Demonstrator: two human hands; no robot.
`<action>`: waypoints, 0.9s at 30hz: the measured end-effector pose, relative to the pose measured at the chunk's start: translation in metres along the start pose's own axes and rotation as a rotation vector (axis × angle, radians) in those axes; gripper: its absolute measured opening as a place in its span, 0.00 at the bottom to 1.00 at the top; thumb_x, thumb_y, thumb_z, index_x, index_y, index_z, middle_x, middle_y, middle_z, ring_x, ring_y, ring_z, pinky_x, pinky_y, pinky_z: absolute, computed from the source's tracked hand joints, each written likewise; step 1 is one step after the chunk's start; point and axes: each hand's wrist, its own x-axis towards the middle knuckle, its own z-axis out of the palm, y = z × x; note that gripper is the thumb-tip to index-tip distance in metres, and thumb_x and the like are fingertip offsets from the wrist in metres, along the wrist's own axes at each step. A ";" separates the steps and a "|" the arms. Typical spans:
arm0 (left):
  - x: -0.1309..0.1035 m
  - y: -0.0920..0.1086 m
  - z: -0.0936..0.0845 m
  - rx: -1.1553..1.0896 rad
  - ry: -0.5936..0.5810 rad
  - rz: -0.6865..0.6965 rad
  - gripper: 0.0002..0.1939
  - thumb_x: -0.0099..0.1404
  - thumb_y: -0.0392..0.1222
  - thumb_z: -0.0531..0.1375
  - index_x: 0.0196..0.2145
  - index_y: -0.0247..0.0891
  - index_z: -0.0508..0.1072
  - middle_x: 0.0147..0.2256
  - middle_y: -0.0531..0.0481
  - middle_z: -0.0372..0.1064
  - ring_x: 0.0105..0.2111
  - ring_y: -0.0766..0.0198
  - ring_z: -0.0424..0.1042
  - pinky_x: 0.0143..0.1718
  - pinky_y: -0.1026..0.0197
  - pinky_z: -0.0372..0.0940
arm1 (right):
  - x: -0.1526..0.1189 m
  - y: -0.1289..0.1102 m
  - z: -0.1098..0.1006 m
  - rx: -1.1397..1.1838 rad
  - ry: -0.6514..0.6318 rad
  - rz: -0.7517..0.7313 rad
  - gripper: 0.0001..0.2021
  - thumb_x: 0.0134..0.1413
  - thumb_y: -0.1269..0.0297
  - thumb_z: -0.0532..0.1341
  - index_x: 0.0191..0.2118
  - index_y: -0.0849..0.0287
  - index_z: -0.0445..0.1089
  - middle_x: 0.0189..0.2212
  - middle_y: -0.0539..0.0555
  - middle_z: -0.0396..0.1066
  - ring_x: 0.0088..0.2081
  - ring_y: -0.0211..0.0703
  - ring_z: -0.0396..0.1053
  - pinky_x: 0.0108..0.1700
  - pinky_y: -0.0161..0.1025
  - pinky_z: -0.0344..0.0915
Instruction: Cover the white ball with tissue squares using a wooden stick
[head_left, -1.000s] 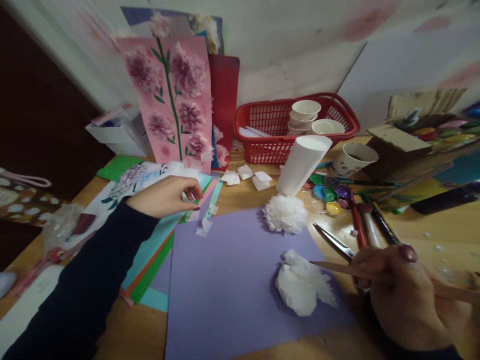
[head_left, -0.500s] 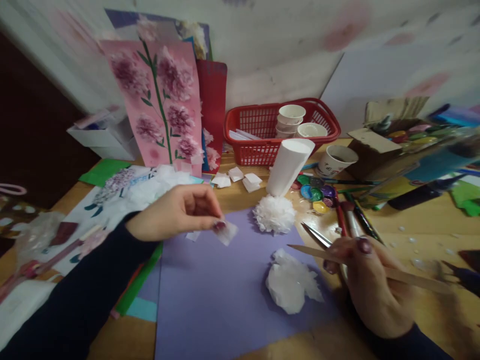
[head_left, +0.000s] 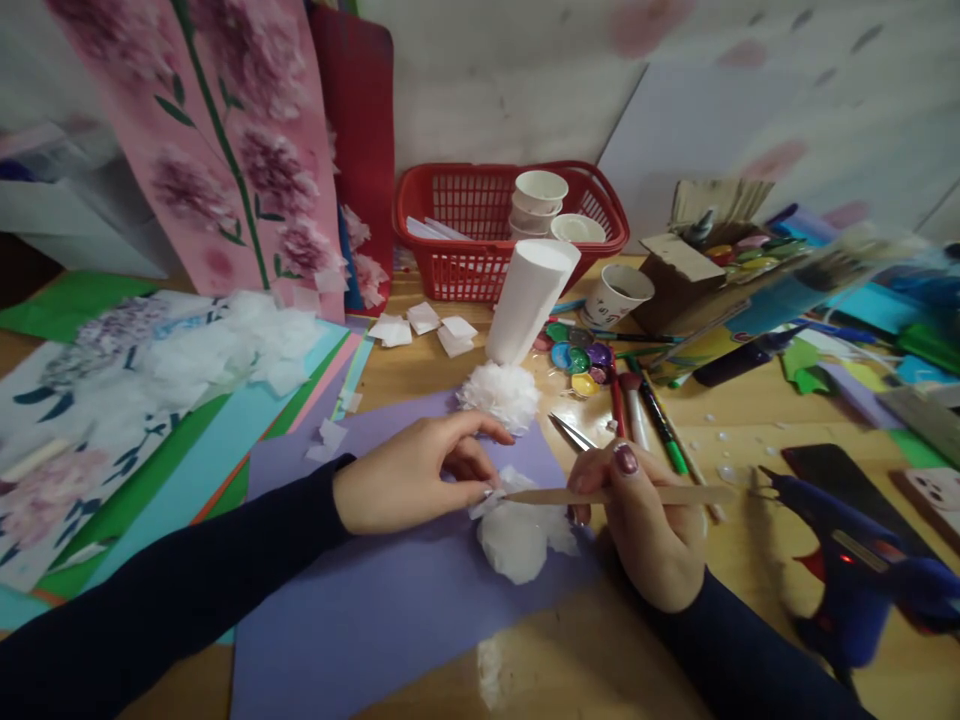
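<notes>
My left hand pinches a small white paper square at the tip of a wooden stick. The stick lies sideways in my right hand, its fingers closed round the middle. Just below the stick's tip is a loose white paper flower, partly covered by the left fingers and the square. It rests on a purple sheet. Behind it sits a fuller white pompom flower, at the foot of a leaning white paper tube.
A red basket with paper cups stands at the back. Scissors, brushes and paint pots lie right of centre. A blue glue gun with a red light is at the right. White tissue heaps over papers on the left.
My left hand has brought the paper square right and down to the stick's tip, above the loose flower. The view has shifted right, bringing the glue gun more fully into sight.
</notes>
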 end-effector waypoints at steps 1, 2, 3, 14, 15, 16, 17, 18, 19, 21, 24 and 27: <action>0.000 0.000 0.000 -0.009 -0.011 -0.003 0.20 0.57 0.33 0.59 0.48 0.37 0.65 0.34 0.52 0.74 0.35 0.64 0.72 0.41 0.60 0.63 | 0.000 0.000 0.000 -0.016 0.004 -0.002 0.20 0.65 0.57 0.53 0.25 0.60 0.70 0.17 0.50 0.67 0.19 0.35 0.65 0.23 0.33 0.61; -0.001 0.000 0.001 -0.015 -0.019 -0.005 0.19 0.58 0.33 0.59 0.48 0.37 0.65 0.34 0.51 0.74 0.35 0.64 0.72 0.40 0.60 0.63 | -0.001 0.000 -0.001 -0.032 0.012 -0.003 0.20 0.65 0.57 0.53 0.25 0.60 0.70 0.17 0.50 0.67 0.19 0.36 0.65 0.23 0.34 0.61; -0.001 0.000 0.001 -0.017 -0.023 -0.006 0.18 0.60 0.35 0.58 0.48 0.37 0.65 0.34 0.51 0.74 0.35 0.64 0.72 0.40 0.60 0.63 | -0.001 0.000 -0.001 -0.045 0.015 -0.005 0.20 0.65 0.57 0.52 0.25 0.60 0.70 0.17 0.50 0.67 0.19 0.36 0.64 0.23 0.34 0.61; -0.002 -0.003 -0.002 -0.226 -0.103 -0.024 0.25 0.55 0.28 0.59 0.50 0.37 0.61 0.39 0.48 0.73 0.38 0.64 0.73 0.43 0.58 0.65 | 0.004 -0.002 0.000 0.024 0.192 0.010 0.20 0.63 0.57 0.54 0.22 0.58 0.70 0.15 0.49 0.65 0.17 0.36 0.62 0.20 0.35 0.58; -0.002 -0.003 -0.001 -0.226 -0.095 -0.022 0.26 0.55 0.28 0.59 0.51 0.37 0.60 0.40 0.48 0.72 0.37 0.65 0.73 0.42 0.58 0.66 | 0.004 -0.002 0.000 0.027 0.202 0.027 0.20 0.63 0.57 0.54 0.21 0.58 0.70 0.14 0.49 0.65 0.17 0.36 0.62 0.20 0.35 0.58; -0.002 -0.003 0.000 -0.225 -0.084 -0.017 0.27 0.55 0.28 0.59 0.52 0.37 0.59 0.41 0.47 0.71 0.35 0.66 0.73 0.41 0.58 0.66 | 0.004 -0.003 0.000 0.026 0.196 0.046 0.21 0.63 0.57 0.54 0.21 0.58 0.70 0.14 0.49 0.65 0.17 0.35 0.62 0.20 0.34 0.58; -0.002 -0.003 0.001 -0.222 -0.076 -0.013 0.27 0.55 0.28 0.59 0.52 0.38 0.59 0.42 0.47 0.70 0.34 0.66 0.72 0.40 0.58 0.66 | 0.003 -0.003 0.000 0.026 0.176 0.058 0.21 0.64 0.57 0.54 0.21 0.58 0.70 0.14 0.49 0.65 0.17 0.35 0.62 0.20 0.34 0.58; -0.002 -0.003 0.001 -0.220 -0.072 -0.010 0.28 0.55 0.28 0.59 0.53 0.38 0.59 0.42 0.47 0.70 0.34 0.67 0.72 0.40 0.58 0.66 | 0.003 -0.003 0.001 0.027 0.147 0.063 0.21 0.64 0.56 0.54 0.22 0.58 0.70 0.14 0.49 0.66 0.17 0.35 0.62 0.21 0.34 0.58; -0.002 -0.003 0.002 -0.219 -0.069 -0.009 0.28 0.55 0.28 0.59 0.53 0.38 0.59 0.42 0.48 0.69 0.34 0.67 0.72 0.40 0.58 0.66 | 0.002 -0.003 0.001 0.030 0.121 0.068 0.21 0.64 0.56 0.53 0.22 0.58 0.70 0.14 0.49 0.65 0.17 0.36 0.63 0.21 0.34 0.59; -0.002 -0.002 0.004 -0.217 -0.065 -0.009 0.28 0.55 0.27 0.59 0.52 0.37 0.59 0.39 0.50 0.69 0.34 0.66 0.72 0.41 0.58 0.66 | 0.000 -0.003 0.001 0.028 0.070 0.068 0.21 0.65 0.56 0.52 0.23 0.58 0.70 0.14 0.49 0.65 0.18 0.36 0.63 0.22 0.35 0.60; -0.002 -0.001 0.006 -0.208 -0.061 -0.010 0.27 0.55 0.26 0.58 0.52 0.37 0.59 0.36 0.52 0.71 0.36 0.65 0.73 0.44 0.57 0.66 | -0.002 -0.004 0.001 0.006 0.020 0.059 0.22 0.65 0.55 0.52 0.23 0.59 0.69 0.15 0.49 0.66 0.18 0.36 0.63 0.22 0.35 0.60; -0.002 0.000 0.006 -0.198 -0.060 -0.010 0.26 0.56 0.27 0.58 0.52 0.37 0.60 0.34 0.52 0.72 0.37 0.64 0.73 0.44 0.57 0.65 | -0.004 -0.003 0.001 -0.013 -0.009 0.056 0.21 0.65 0.56 0.52 0.23 0.59 0.69 0.17 0.50 0.67 0.18 0.35 0.63 0.21 0.35 0.59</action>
